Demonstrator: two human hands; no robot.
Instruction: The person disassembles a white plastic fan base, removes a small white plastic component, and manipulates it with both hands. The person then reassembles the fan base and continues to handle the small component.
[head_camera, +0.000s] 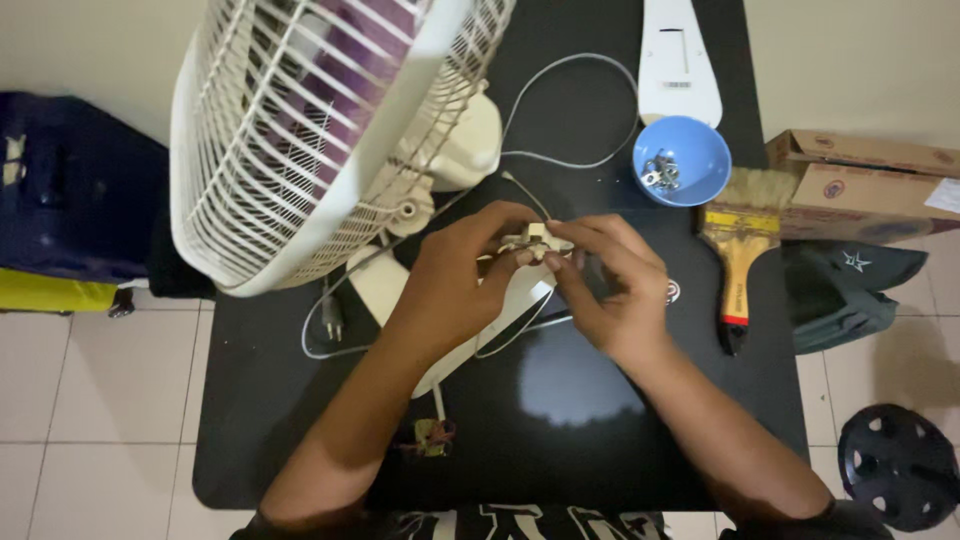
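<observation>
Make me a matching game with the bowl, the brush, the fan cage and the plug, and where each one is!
Things:
1. blue bowl
2. paintbrush
3. fan cage
4. plug

Places:
A. lying just below the bowl
B. under the fan cage, on the black table
C. holding small metal parts
D. tilted at the upper left

Pairs: 1-C, 2-A, 3-D, 4-B

- A single view, from a camera on the person's head, looks almost straight down onto the black table
- It sits close: both forearms run up from the bottom edge to mid-picture
- The frame takes in the whole tabletop, tiled floor at both sides and a strip of wall along the top
</observation>
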